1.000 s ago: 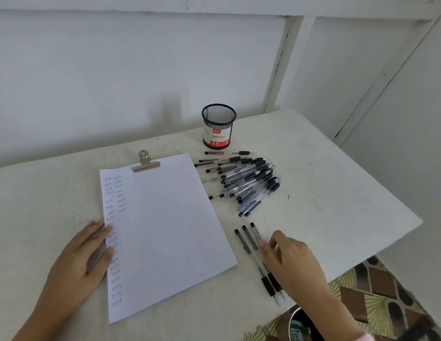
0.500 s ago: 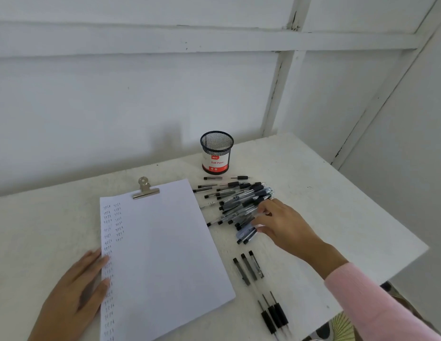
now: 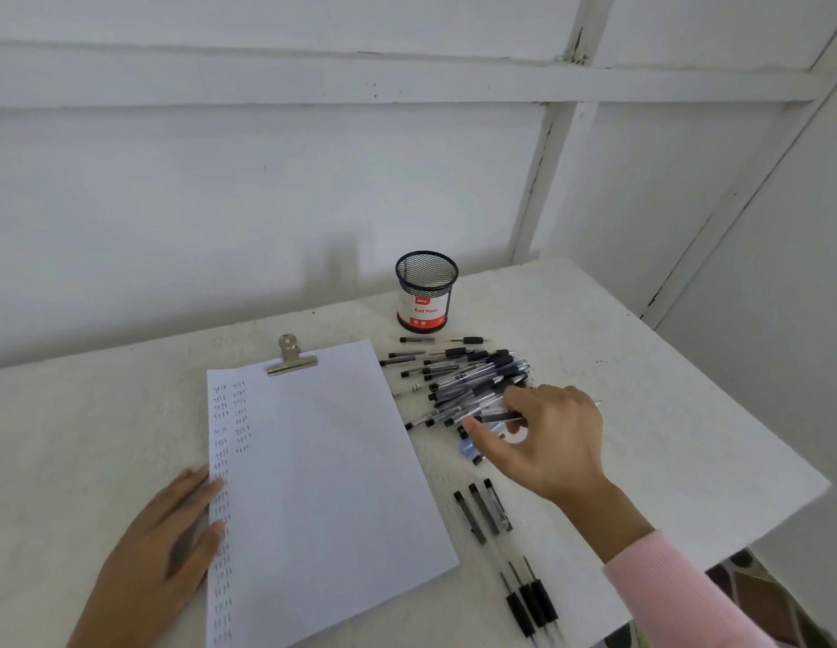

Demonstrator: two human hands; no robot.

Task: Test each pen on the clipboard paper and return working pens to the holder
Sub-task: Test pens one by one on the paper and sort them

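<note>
A pale pink, finely ribbed long sleeve (image 3: 678, 596) covers the right forearm, ending at the wrist behind the right grip (image 3: 547, 441).

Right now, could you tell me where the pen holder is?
Head view: the mesh pen holder stands upright beyond the pen pile, right of the clipboard's clip.

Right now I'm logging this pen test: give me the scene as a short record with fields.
Holder: black mesh cup with red label, upright, no pens visible inside
Paper: white clipped sheet, test marks down its left side
Left hand: flat on the sheet's left edge
Right hand: grip pinches a clear black-capped pen at the loose pen pile
Set aside: three pens in a row, right of the sheet
</note>
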